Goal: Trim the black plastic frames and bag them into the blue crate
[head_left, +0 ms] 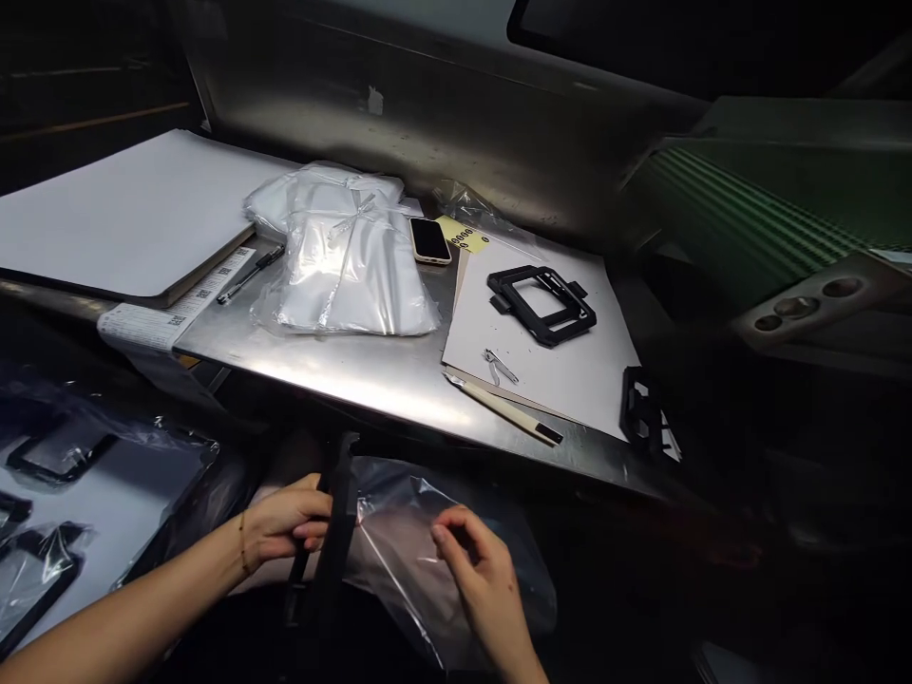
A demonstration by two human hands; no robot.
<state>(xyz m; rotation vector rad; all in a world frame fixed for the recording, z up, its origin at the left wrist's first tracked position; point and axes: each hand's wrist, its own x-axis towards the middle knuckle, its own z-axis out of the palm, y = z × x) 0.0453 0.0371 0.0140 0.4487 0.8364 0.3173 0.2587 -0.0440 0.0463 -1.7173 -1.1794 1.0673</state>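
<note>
Low in front of me, my left hand (294, 518) is closed around a black plastic frame (340, 532), held up on edge. Right beside the frame, a clear plastic bag (399, 546) hangs over my lap. My right hand (479, 565) has thumb and forefinger pinched together at the bag; the pinched film itself is hard to make out. Another black plastic frame (534, 306) lies on white sheets (474, 323) on the metal table. A dark frame-like part (641, 413) stands at the sheets' right corner.
The metal table (285, 361) holds a tied stack of clear bags (349, 252), a phone (430, 240), a pen (249, 274), nail clippers (500, 367) and a cream-handled knife-like tool (505, 408). Large white sheets (135, 209) lie left. Bagged black frames (43, 570) are lower left.
</note>
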